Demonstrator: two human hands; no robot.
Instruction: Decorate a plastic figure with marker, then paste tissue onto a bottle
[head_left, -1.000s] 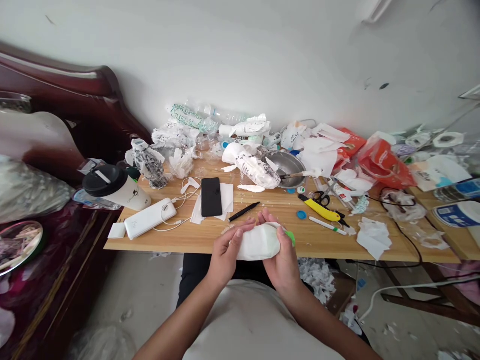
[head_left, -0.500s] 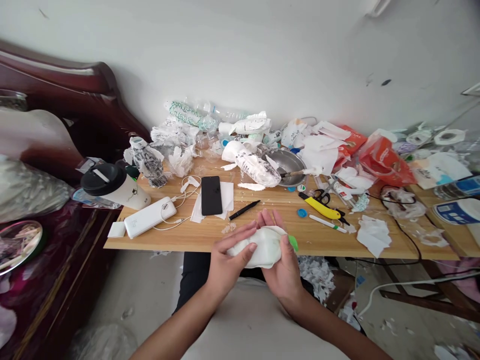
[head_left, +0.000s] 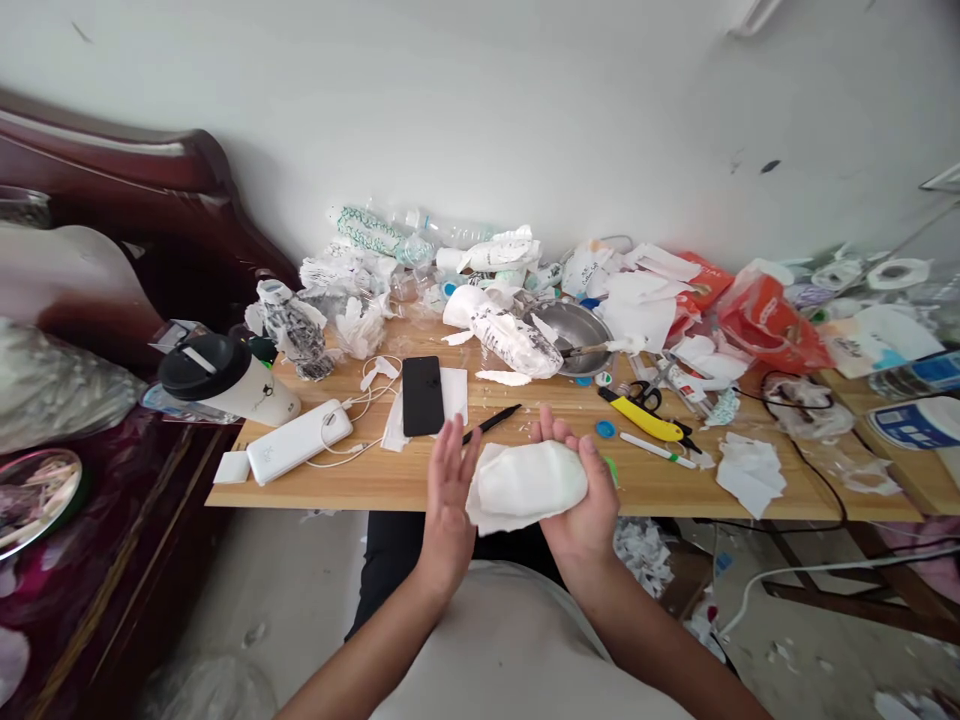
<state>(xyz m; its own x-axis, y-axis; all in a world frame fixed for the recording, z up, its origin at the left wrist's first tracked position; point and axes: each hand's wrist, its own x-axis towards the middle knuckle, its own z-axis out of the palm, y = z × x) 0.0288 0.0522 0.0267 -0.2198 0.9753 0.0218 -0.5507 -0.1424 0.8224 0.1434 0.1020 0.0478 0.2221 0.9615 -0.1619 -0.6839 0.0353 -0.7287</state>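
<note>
A bottle wrapped in white paper [head_left: 529,482], with a bit of green cap showing at its right end, lies in my right hand [head_left: 585,500], whose fingers curl round it from below. My left hand [head_left: 448,490] stands upright beside the wrap's left end, fingers straight and together, palm facing the paper and touching its loose edge. Both hands hover at the front edge of the wooden table [head_left: 360,482], above my lap.
On the table lie a black phone [head_left: 422,394], a black pen [head_left: 489,423], a white power bank [head_left: 299,441], a lidded cup [head_left: 225,378], a yellow knife [head_left: 642,415], scissors, a steel bowl [head_left: 574,335], red bags and several paper-wrapped bottles. Paper scraps litter the floor.
My left hand let go of the wrap and opened flat beside it. My right hand lifted and turned the wrapped bottle so its broad white side faces up.
</note>
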